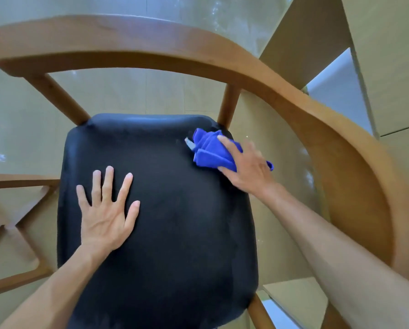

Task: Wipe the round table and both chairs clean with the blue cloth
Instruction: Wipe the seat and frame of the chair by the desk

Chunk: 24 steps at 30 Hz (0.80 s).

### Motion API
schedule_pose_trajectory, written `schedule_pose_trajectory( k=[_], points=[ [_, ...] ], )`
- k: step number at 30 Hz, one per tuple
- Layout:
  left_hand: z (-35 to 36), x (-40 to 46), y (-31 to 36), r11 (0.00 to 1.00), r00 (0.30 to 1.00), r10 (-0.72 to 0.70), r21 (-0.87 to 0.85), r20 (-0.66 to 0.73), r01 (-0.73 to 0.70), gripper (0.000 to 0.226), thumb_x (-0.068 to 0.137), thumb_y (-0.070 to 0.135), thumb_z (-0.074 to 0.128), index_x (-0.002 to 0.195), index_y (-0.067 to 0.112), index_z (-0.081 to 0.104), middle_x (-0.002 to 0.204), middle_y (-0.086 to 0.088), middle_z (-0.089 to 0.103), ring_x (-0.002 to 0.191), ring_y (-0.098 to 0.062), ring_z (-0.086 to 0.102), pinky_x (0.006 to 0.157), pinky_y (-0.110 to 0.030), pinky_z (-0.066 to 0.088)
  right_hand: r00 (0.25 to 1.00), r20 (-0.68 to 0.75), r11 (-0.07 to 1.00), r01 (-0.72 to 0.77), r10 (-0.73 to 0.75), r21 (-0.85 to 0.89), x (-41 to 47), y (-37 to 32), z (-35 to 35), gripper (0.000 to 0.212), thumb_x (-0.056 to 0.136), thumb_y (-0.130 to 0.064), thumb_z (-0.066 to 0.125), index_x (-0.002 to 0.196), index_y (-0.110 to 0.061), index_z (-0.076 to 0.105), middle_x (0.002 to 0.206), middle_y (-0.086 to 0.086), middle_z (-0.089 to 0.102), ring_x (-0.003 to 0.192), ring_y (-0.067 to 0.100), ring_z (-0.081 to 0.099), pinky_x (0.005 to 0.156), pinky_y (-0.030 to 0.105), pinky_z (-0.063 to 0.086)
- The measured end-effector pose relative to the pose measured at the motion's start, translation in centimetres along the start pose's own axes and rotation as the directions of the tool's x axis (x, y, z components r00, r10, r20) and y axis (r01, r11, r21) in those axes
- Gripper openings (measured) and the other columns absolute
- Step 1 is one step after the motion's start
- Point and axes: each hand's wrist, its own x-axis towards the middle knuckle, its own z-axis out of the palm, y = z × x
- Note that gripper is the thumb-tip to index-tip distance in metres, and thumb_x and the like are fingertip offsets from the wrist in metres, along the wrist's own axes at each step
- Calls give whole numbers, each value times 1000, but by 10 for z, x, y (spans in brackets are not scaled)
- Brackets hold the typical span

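Blue cloth (210,150): bunched into soft folds at the far right corner of the seat (158,198), a pale tag poking out on its left side. It looks light and limp, with no stiffness of its own; it will take whatever shape the palm gives it.

Right hand (243,162): lies on top of the cloth, fingers spread over the folds and pressing them onto the seat. Whether the fingertips curl under the far edge cannot be told; the hand is a little blurred.

Left hand (107,210): flat on the seat's near left part, fingers straight and apart, holding nothing. It seems to brace the chair.

Seat: black, smooth, slightly shiny padding, probably a slick skin that gives under pressure, so the cloth should glide with little drag.

Frame (222,53): curved wooden backrest and arm sweeping round the top and right; hard and rigid, with posts meeting the seat close beside the cloth.

Where to hold: best from above with a broad palm, or with the bunch gathered in the fingers so loose ends do not trail. For the narrow posts and rail, wrapping the cloth round the wood would likely serve better.

Table: not in view.
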Motion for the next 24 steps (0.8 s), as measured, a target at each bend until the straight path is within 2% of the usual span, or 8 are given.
schedule_pose_trajectory(
  k=[3, 7, 11, 15, 19, 21, 22, 24],
  points=[
    [9, 6, 0, 1000, 1000, 4, 9, -31, -4, 66, 92, 52, 25, 151, 22, 28, 160, -14, 11, 147, -36, 7, 112, -64, 8, 990, 14, 990, -138, 138, 40, 32, 14, 14, 72, 82, -48, 62, 145, -35, 31, 133, 6, 38, 117, 30, 40, 98, 45, 40],
    [13, 0, 0, 999, 999, -12, 40, -42, 13, 67, 92, 52, 25, 152, 23, 24, 160, -14, 10, 148, -36, 5, 113, -64, 8, 969, -5, 964, -247, 249, 100, 29, 15, 37, 68, 76, -61, 62, 136, -40, 37, 123, 1, 42, 110, 27, 41, 88, 39, 42],
    [12, 4, -2, 999, 1000, -18, 39, -25, 19, 67, 92, 52, 23, 152, 24, 22, 161, -14, 7, 148, -35, 2, 113, -64, 6, 953, -20, 945, -297, 303, 135, 6, 10, 41, 55, 81, -47, 64, 130, -33, 43, 112, 0, 41, 101, 26, 43, 78, 31, 36],
    [15, 0, -3, 1000, 999, -19, 22, -28, 19, 66, 92, 52, 25, 152, 25, 23, 161, -14, 6, 148, -35, 2, 113, -64, 4, 916, 36, 895, -397, 399, 204, -88, -15, 54, 47, 80, -28, 65, 123, -30, 47, 104, -6, 37, 99, 23, 39, 75, 29, 34],
    [11, -1, -4, 1000, 1000, -8, -22, -2, 8, 67, 91, 53, 25, 152, 24, 24, 161, -13, 5, 148, -35, 0, 112, -64, 1, 855, 346, 905, -425, 386, 39, -185, -50, 58, 52, 75, -23, 56, 123, -35, 43, 110, -5, 36, 105, 22, 39, 81, 31, 40],
    [10, -5, -3, 1000, 1000, 7, -30, -1, -7, 66, 92, 52, 24, 152, 24, 25, 161, -13, 5, 148, -35, 0, 112, -64, 1, 816, 438, 901, -434, 378, 31, -207, -59, 51, 51, 74, -23, 55, 122, -36, 41, 109, -5, 35, 109, 23, 40, 85, 30, 40],
    [11, -6, -2, 999, 1000, 8, -32, -7, -8, 66, 92, 52, 24, 152, 24, 25, 161, -13, 5, 148, -36, 0, 112, -64, 2, 814, 428, 888, -456, 393, 52, -201, -56, 45, 50, 75, -22, 56, 121, -36, 42, 108, -5, 34, 111, 24, 40, 85, 30, 39],
    [11, -3, -2, 1000, 1000, 4, -24, -30, -4, 66, 92, 52, 23, 152, 24, 24, 161, -14, 5, 148, -36, 0, 112, -65, 3, 822, 284, 825, -546, 494, 145, -155, -43, 34, 48, 76, -20, 57, 120, -35, 45, 106, -4, 35, 111, 26, 42, 84, 30, 36]
  ],
)
